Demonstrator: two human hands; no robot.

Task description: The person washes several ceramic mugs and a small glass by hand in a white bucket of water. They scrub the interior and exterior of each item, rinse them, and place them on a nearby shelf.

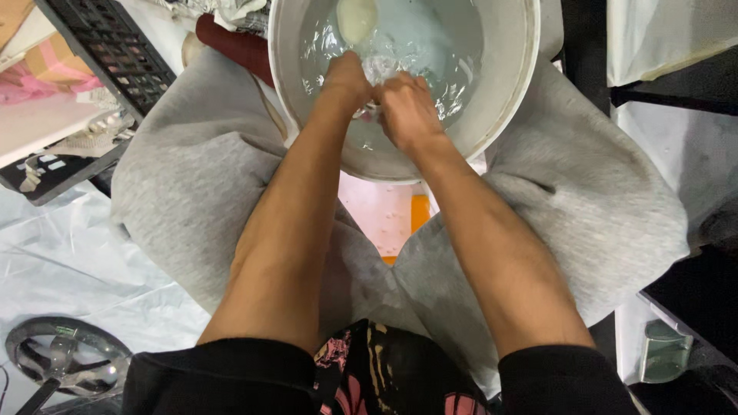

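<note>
A large white basin (513, 92) of clear water stands between my knees. Both of my hands are down in the water, close together. My left hand (347, 77) and my right hand (406, 111) are closed around a small clear, shiny thing (374, 69) that they grip together; its kind is hard to make out through the ripples. A pale cream oval object (357, 18) lies in the water at the far side of the basin, just beyond my left hand. My grey trouser legs (192, 177) frame the basin on both sides.
A black slotted rack (115, 50) lies at the upper left beside pink and white packages. White plastic sheeting (69, 261) covers the floor at left, with a round metal-framed object (65, 357) at the lower left. A small greenish container (663, 352) stands at the lower right.
</note>
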